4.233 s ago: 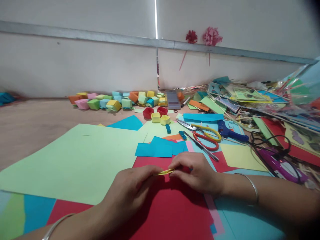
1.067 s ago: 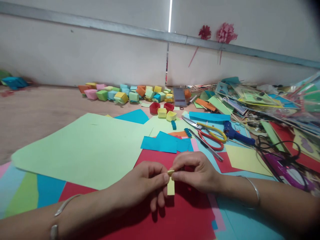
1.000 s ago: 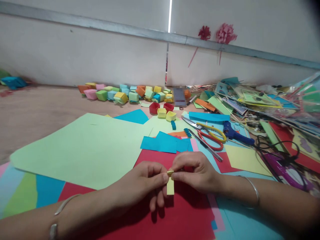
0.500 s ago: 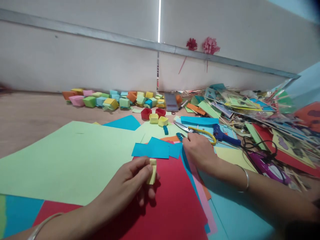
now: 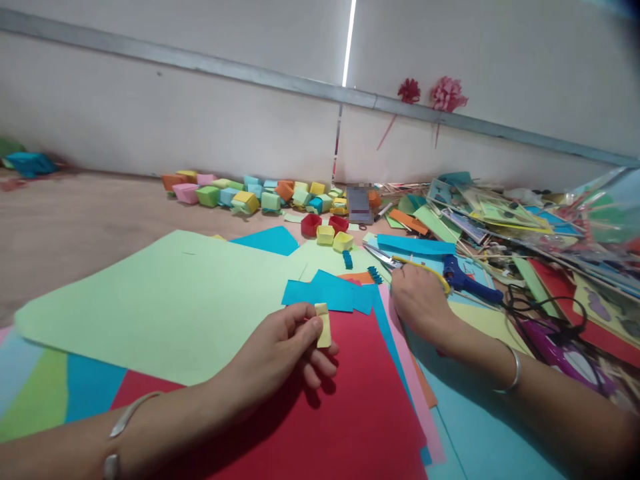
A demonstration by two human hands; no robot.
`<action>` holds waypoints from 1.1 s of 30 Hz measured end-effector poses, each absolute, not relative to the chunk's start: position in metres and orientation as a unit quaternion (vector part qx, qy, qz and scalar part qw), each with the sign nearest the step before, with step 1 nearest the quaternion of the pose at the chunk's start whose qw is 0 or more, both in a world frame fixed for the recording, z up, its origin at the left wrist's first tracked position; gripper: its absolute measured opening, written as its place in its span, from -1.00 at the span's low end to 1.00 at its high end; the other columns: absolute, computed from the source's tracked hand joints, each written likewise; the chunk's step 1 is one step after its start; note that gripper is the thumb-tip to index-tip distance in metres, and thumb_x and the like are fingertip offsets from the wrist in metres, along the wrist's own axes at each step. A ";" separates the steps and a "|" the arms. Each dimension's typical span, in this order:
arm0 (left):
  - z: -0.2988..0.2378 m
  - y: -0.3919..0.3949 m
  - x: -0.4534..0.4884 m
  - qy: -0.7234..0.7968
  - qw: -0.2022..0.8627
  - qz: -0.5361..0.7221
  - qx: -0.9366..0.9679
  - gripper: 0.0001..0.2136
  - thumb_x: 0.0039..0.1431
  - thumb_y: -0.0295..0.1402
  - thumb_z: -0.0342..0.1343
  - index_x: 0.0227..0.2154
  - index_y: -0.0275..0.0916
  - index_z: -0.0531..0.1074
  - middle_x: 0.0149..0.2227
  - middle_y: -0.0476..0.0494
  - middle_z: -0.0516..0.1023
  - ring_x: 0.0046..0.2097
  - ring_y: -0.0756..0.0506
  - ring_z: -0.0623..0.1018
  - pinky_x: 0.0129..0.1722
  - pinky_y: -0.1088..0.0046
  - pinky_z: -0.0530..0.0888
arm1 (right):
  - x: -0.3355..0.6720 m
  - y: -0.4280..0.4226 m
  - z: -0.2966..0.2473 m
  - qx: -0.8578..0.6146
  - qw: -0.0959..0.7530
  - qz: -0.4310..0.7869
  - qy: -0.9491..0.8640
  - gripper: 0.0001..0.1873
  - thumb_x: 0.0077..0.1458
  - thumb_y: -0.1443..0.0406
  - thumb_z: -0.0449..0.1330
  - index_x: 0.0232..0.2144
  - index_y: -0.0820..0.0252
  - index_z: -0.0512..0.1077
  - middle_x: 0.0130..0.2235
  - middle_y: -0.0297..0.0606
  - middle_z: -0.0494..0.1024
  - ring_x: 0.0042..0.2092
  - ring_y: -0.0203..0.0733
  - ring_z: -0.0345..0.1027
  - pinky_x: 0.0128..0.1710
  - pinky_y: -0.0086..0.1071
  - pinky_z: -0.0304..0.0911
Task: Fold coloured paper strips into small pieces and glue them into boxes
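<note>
Left hand (image 5: 283, 343) pinches yellow paper strip (image 5: 324, 328); right hand (image 5: 421, 303) curled over scissors (image 5: 385, 257), cannot tell if gripping.

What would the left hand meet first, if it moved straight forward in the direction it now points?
Probably the blue paper pieces just ahead of the left hand, forward and to the right. They lie low, and the hand seems raised, so it might pass over them; depth is unclear.
</note>
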State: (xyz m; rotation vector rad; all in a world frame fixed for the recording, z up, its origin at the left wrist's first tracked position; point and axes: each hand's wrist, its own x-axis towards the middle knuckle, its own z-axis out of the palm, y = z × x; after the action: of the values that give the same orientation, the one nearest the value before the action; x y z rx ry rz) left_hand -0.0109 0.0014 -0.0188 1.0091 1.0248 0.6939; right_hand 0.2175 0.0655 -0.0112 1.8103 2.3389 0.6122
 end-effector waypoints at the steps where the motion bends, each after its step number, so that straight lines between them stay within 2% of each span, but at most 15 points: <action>1: -0.019 0.002 -0.011 0.459 0.696 0.309 0.457 -0.66 0.23 -0.02 0.02 -0.39 -0.21 0.22 -0.49 -0.12 0.57 -0.50 -0.14 0.62 -0.61 0.40 0.51 | 0.219 0.067 -0.012 0.602 0.053 0.209 0.769 -0.73 0.12 0.57 -0.06 -0.34 0.40 0.43 -0.34 0.07 0.49 -0.32 -0.02 0.34 -0.45 -0.30 -0.09; 3: -0.020 0.002 -0.012 0.457 0.698 0.299 0.463 -0.67 0.25 -0.03 0.00 -0.40 -0.22 0.23 -0.52 -0.13 0.57 -0.51 -0.14 0.62 -0.60 0.40 0.51 | 0.221 0.066 -0.012 0.593 0.007 0.224 0.774 -0.74 0.11 0.57 -0.07 -0.37 0.36 0.41 -0.34 0.03 0.45 -0.34 -0.07 0.29 -0.45 -0.31 -0.07; 6: -0.019 0.003 -0.013 0.453 0.704 0.287 0.466 -0.67 0.25 -0.05 0.00 -0.40 -0.23 0.25 -0.52 -0.12 0.56 -0.50 -0.13 0.62 -0.59 0.41 0.51 | 0.220 0.057 -0.013 0.519 -0.122 0.243 0.810 -0.72 0.12 0.57 -0.10 -0.41 0.28 0.36 -0.35 -0.05 0.41 -0.37 -0.14 0.22 -0.44 -0.33 0.00; 10: -0.019 0.004 -0.011 0.455 0.696 0.293 0.473 -0.67 0.23 -0.04 0.01 -0.41 -0.23 0.26 -0.52 -0.10 0.55 -0.51 -0.12 0.62 -0.59 0.44 0.50 | 0.212 0.042 -0.012 0.441 -0.215 0.169 0.855 -0.71 0.21 0.53 -0.14 -0.33 0.27 0.35 -0.29 -0.06 0.44 -0.31 -0.15 0.28 -0.40 -0.35 0.11; 13: -0.020 0.005 -0.010 0.459 0.692 0.296 0.471 -0.68 0.21 -0.05 0.03 -0.42 -0.22 0.25 -0.52 -0.08 0.54 -0.51 -0.13 0.62 -0.60 0.45 0.50 | 0.202 0.041 -0.005 0.442 -0.241 -0.013 0.864 -0.75 0.27 0.43 -0.12 -0.16 0.26 0.35 -0.29 -0.12 0.49 -0.26 -0.15 0.36 -0.35 -0.36 0.18; 15: -0.020 0.005 -0.009 0.467 0.687 0.298 0.469 -0.70 0.21 -0.07 0.04 -0.41 -0.23 0.26 -0.52 -0.07 0.54 -0.52 -0.12 0.62 -0.61 0.46 0.49 | 0.194 0.044 0.001 0.459 -0.232 -0.176 0.839 -0.76 0.30 0.37 -0.12 -0.11 0.20 0.31 -0.36 -0.24 0.51 -0.36 -0.23 0.38 -0.40 -0.39 0.18; 18: -0.018 0.005 -0.010 0.484 0.675 0.308 0.464 -0.73 0.25 -0.12 -0.01 -0.41 -0.23 0.26 -0.55 -0.06 0.54 -0.55 -0.10 0.61 -0.63 0.48 0.48 | 0.181 0.046 0.002 0.476 -0.231 -0.376 0.761 -0.78 0.35 0.27 -0.16 -0.24 0.16 0.26 -0.52 -0.40 0.46 -0.58 -0.34 0.29 -0.51 -0.45 0.13; 20: -0.017 0.005 -0.011 0.496 0.667 0.311 0.461 -0.74 0.27 -0.15 -0.04 -0.42 -0.23 0.26 -0.57 -0.05 0.53 -0.56 -0.10 0.60 -0.64 0.48 0.47 | 0.174 0.044 -0.004 0.470 -0.251 -0.430 0.729 -0.75 0.36 0.19 -0.15 -0.33 0.14 0.20 -0.55 -0.42 0.45 -0.61 -0.36 0.26 -0.54 -0.45 0.12; 23: -0.016 0.008 -0.013 0.507 0.655 0.315 0.463 -0.76 0.27 -0.17 -0.03 -0.41 -0.24 0.27 -0.58 -0.05 0.54 -0.56 -0.10 0.60 -0.64 0.47 0.48 | 0.169 0.039 -0.015 0.471 -0.270 -0.395 0.741 -0.76 0.33 0.17 -0.07 -0.35 0.15 0.23 -0.50 -0.37 0.48 -0.52 -0.32 0.32 -0.46 -0.42 0.16; 26: -0.016 0.010 -0.015 0.511 0.648 0.320 0.465 -0.75 0.26 -0.17 -0.01 -0.42 -0.24 0.28 -0.57 -0.07 0.56 -0.55 -0.10 0.60 -0.63 0.47 0.49 | 0.171 0.033 -0.016 0.481 -0.264 -0.362 0.753 -0.92 0.25 0.30 0.03 -0.23 0.18 0.29 -0.45 -0.35 0.52 -0.41 -0.27 0.37 -0.38 -0.39 0.19; 28: -0.016 0.011 -0.015 0.514 0.646 0.317 0.468 -0.73 0.25 -0.14 -0.01 -0.43 -0.23 0.28 -0.58 -0.07 0.56 -0.56 -0.08 0.59 -0.62 0.47 0.48 | 0.174 0.029 -0.011 0.466 -0.273 -0.371 0.755 -0.90 0.22 0.34 0.08 -0.18 0.18 0.30 -0.45 -0.37 0.53 -0.40 -0.28 0.38 -0.38 -0.41 0.20; 31: -0.016 0.010 -0.015 0.514 0.641 0.308 0.480 -0.71 0.22 -0.10 0.02 -0.44 -0.23 0.29 -0.61 -0.06 0.55 -0.57 -0.08 0.58 -0.61 0.47 0.48 | 0.177 0.026 -0.006 0.407 -0.310 -0.331 0.793 -0.97 0.21 0.34 0.13 -0.29 0.18 0.38 -0.44 -0.36 0.53 -0.42 -0.31 0.36 -0.40 -0.44 0.22; 33: -0.015 0.008 -0.014 0.513 0.633 0.304 0.493 -0.70 0.18 -0.08 0.04 -0.43 -0.23 0.30 -0.61 -0.07 0.55 -0.56 -0.08 0.59 -0.59 0.46 0.49 | 0.178 0.025 -0.006 0.358 -0.336 -0.245 0.836 -0.90 0.21 0.38 0.13 -0.36 0.21 0.42 -0.41 -0.31 0.55 -0.40 -0.30 0.37 -0.38 -0.44 0.24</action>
State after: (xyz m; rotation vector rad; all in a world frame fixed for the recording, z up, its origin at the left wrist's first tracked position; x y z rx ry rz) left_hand -0.0139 0.0080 -0.0154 1.1281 1.1735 0.6955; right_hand 0.1778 0.0250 -0.0064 1.4536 3.3970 -0.9961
